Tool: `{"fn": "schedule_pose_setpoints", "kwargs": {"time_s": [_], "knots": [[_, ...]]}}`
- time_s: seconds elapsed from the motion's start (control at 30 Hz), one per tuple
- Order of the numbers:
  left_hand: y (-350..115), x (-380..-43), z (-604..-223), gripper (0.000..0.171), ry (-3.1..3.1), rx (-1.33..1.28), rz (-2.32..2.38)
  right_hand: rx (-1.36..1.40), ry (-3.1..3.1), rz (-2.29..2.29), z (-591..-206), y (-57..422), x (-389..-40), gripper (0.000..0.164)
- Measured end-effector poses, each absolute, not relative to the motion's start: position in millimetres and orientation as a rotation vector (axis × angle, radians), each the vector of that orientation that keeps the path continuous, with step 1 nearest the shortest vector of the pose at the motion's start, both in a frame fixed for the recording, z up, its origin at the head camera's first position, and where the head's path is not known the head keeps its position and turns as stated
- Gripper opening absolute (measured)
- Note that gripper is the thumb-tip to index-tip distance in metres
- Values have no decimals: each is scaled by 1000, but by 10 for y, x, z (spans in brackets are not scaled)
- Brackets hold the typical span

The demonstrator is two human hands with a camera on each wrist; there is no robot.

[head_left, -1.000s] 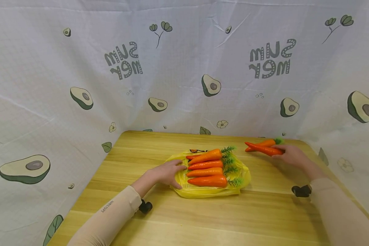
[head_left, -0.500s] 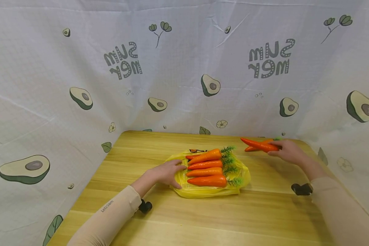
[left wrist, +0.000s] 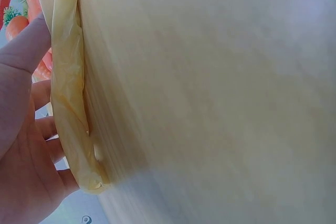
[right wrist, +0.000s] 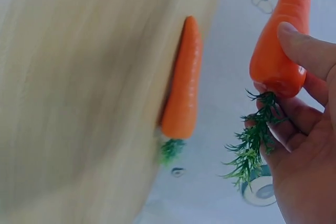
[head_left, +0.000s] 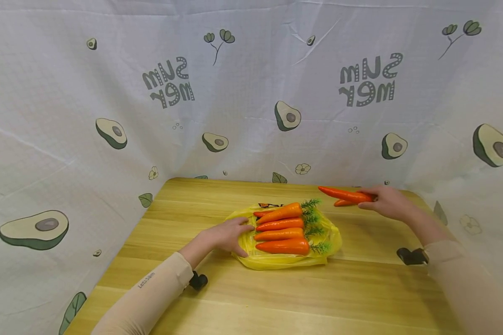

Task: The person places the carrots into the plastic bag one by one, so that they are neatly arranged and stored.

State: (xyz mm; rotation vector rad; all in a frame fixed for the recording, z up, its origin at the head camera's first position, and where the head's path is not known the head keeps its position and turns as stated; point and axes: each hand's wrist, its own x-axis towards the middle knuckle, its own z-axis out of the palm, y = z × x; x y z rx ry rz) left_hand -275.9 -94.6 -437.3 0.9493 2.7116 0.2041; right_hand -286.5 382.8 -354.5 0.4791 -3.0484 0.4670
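Observation:
My right hand (head_left: 389, 203) grips a carrot (head_left: 343, 194) by its thick end. In the right wrist view, thumb and fingers close round that carrot (right wrist: 286, 40), and its green leaves hang below. Behind it, on the table, lies another carrot (right wrist: 184, 85), mostly covered by the held one in the head view. A yellow plastic bag (head_left: 276, 264) lies at the middle of the table with several carrots (head_left: 282, 246) on it, tips to the left. My left hand (head_left: 228, 236) rests at the bag's left edge with fingers spread; the left wrist view shows its thumb and fingers reaching behind the bag's rolled edge (left wrist: 68, 82).
The wooden table (head_left: 276, 302) has rounded back corners. A white cloth (head_left: 243, 83) printed with avocados hangs behind and along both sides. Black wrist cameras sit under both sleeves.
The right hand has lifted the carrot off the other one and shifted it left and slightly away. The left hand and the bag have stayed in place.

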Motion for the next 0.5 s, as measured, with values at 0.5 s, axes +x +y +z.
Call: {"fn": "schedule_pose_setpoints", "kwargs": {"time_s": [0.5], "knots": [[-944, -2763, -4383, 87, 2716, 959, 201, 624, -2961, 423, -3372, 3488, -2777, 41]]}}
